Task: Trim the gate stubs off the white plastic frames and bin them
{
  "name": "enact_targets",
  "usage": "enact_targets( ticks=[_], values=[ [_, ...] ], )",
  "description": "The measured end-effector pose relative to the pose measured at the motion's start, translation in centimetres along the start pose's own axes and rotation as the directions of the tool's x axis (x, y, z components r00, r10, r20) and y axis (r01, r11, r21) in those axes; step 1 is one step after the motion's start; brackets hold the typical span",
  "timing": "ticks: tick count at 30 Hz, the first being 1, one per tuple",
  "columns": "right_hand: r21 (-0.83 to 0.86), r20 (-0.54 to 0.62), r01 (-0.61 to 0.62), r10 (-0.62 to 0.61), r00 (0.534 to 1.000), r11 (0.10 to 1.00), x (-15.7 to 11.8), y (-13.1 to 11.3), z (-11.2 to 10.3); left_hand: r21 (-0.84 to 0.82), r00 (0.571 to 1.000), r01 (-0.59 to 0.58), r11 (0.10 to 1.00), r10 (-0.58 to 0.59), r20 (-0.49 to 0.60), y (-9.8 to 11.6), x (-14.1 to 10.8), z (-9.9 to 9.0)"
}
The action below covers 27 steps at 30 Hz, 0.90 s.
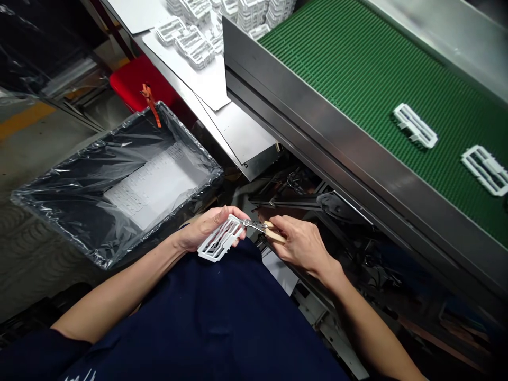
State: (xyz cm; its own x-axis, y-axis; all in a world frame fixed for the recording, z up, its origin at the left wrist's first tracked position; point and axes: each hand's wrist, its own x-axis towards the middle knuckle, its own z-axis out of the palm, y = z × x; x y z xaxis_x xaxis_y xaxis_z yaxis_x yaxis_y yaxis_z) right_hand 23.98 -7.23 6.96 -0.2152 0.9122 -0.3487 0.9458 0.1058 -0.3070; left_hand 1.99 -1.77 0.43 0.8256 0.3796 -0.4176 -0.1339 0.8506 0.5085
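Close to my body, my left hand (208,227) is closed around a white slotted plastic frame (222,241), tilted with its openings facing up. The fingers curl under the part and the thumb lies along its upper edge. My right hand (299,241) grips a pair of nippers (273,233) by pale yellow handles. The metal jaws meet the frame's upper right corner, beside my left fingertips. Whether the jaws are closed on the plastic is too small to tell.
A green ribbed conveyor (349,69) behind a metal side wall (301,116) carries two similar white frames (416,126). Stacks of white frames (194,45) stand on the table. A box lined with black plastic (71,198) sits at left, an orange-handled tool (151,106) on its rim, near a red stool (137,79).
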Motion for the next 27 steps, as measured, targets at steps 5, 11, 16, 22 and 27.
enact_targets(
  ticks=[5, 11, 16, 22, 27],
  values=[
    [0.107, -0.06, -0.078, 0.085, 0.995, 0.991, -0.2, 0.0, 0.5, -0.072, 1.0, -0.014, 0.997, 0.012, -0.018, 0.2, 0.3, 0.5],
    [-0.081, -0.118, -0.048, 0.038, 0.992, 0.996, -0.2, -0.9, 0.2, -0.062, 0.998, -0.007, 0.998, 0.003, -0.065, 0.3, 0.5, 0.7],
    [-0.177, -0.145, -0.05, 0.024, 0.989, 0.983, -0.2, -1.1, 0.2, -0.053, 0.997, -0.027, 0.998, 0.024, -0.072, 0.5, 0.6, 0.9],
    [-0.22, -0.189, -0.054, 0.011, 0.982, 0.974, -0.1, -1.0, 0.5, -0.038, 0.995, -0.045, 0.998, 0.042, -0.089, 0.5, 0.8, 1.2],
    [-0.242, -0.206, -0.057, 0.006, 0.978, 0.969, 0.0, -1.0, 0.5, -0.034, 0.995, -0.041, 0.999, 0.037, -0.096, 0.5, 0.8, 1.1]
  ],
)
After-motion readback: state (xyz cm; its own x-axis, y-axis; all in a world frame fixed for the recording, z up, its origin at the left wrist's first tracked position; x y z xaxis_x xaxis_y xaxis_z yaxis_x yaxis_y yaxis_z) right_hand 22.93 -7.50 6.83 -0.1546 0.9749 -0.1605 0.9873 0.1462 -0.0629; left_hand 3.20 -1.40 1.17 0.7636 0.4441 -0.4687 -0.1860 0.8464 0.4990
